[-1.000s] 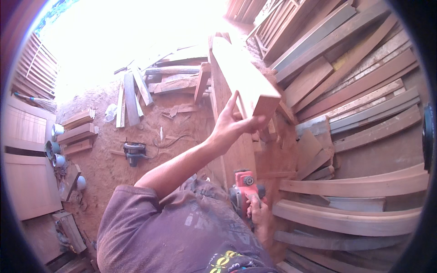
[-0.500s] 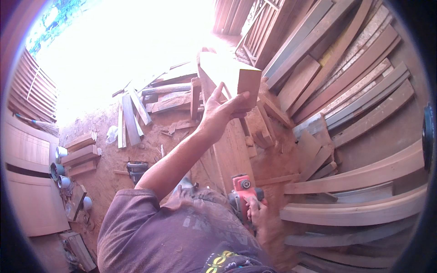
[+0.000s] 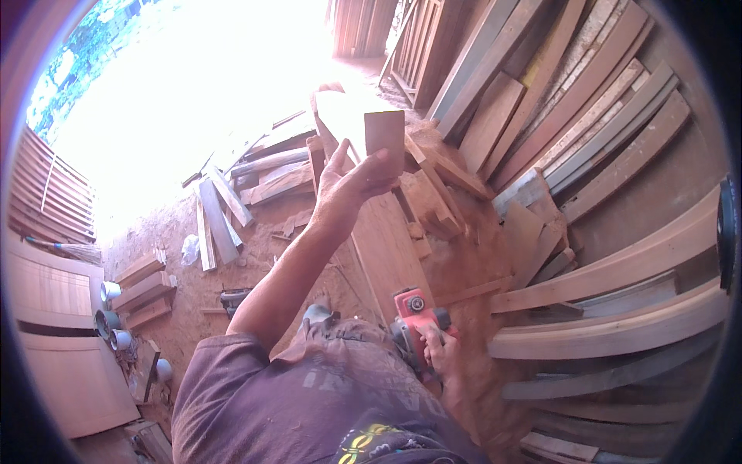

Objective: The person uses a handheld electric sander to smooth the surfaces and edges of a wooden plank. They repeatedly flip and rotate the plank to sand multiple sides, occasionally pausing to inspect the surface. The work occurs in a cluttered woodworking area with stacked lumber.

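The left hand [image 3: 352, 182] holds up a short reddish-brown wooden block [image 3: 384, 138], fingers pinching its lower edge, above a long plank [image 3: 390, 247]. The right hand [image 3: 439, 349] grips a red electric planer [image 3: 413, 317], fingers wrapped around it. Small white cups [image 3: 110, 291], contents not visible, stand on the sawdust-covered dirt floor [image 3: 185, 298] among scattered boards [image 3: 220, 224], with stacked curved planks [image 3: 618, 309] alongside.

A: How many hands do you count?
B: Two. The left hand [image 3: 348, 185] grips one wooden board [image 3: 371, 139], and the right hand [image 3: 439, 352] rests on one red power tool [image 3: 413, 317].
A: Any other tools?
B: One dark power tool [image 3: 232, 298] on the ground.
A: And the small round cups [image 3: 110, 291] at the left side?
B: I count four, maybe; some are partly hidden.
A: The curved planks [image 3: 610, 271] at the right?
B: At least three. The straight planks [image 3: 587, 116] that lean above are too many for an exact count.
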`<act>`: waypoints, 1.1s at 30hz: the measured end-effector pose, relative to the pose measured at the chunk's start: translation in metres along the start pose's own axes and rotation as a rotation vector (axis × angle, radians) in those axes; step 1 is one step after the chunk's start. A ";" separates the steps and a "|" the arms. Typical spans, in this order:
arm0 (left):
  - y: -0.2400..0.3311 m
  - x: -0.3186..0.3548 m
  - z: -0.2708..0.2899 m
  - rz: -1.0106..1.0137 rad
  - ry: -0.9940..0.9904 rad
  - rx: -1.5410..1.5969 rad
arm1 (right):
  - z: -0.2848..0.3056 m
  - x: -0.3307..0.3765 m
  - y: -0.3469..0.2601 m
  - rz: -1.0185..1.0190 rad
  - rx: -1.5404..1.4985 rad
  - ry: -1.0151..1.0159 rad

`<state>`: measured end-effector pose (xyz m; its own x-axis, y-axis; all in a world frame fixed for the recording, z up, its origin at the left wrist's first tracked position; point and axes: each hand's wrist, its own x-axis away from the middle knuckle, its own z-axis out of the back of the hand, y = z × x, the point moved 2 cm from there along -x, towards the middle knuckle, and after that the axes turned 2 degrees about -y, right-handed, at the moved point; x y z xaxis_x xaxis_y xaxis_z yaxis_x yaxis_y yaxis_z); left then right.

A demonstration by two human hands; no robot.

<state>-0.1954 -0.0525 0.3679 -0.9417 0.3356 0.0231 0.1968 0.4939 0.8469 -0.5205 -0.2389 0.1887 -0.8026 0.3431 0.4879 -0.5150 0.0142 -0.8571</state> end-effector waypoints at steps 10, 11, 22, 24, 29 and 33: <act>-0.004 0.004 0.001 0.030 -0.026 -0.049 | 0.002 0.002 0.003 -0.041 0.061 0.031; -0.005 0.002 0.002 0.034 -0.032 -0.045 | 0.003 0.001 0.005 -0.040 0.062 0.035; -0.005 0.001 0.005 0.032 -0.058 -0.055 | 0.004 0.004 -0.003 -0.070 0.031 -0.028; -0.005 -0.003 0.006 -0.006 -0.077 -0.010 | 0.006 0.001 0.004 -0.057 -0.035 -0.074; -0.012 0.003 0.014 0.035 -0.085 -0.056 | 0.005 0.006 0.000 -0.036 -0.078 -0.114; -0.047 0.032 0.023 0.150 -0.161 -0.244 | -0.001 0.013 -0.003 -0.018 -0.048 -0.026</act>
<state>-0.2291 -0.0467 0.3169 -0.8480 0.5224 0.0894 0.2405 0.2289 0.9433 -0.5293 -0.2340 0.1972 -0.8013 0.3174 0.5071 -0.5149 0.0659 -0.8547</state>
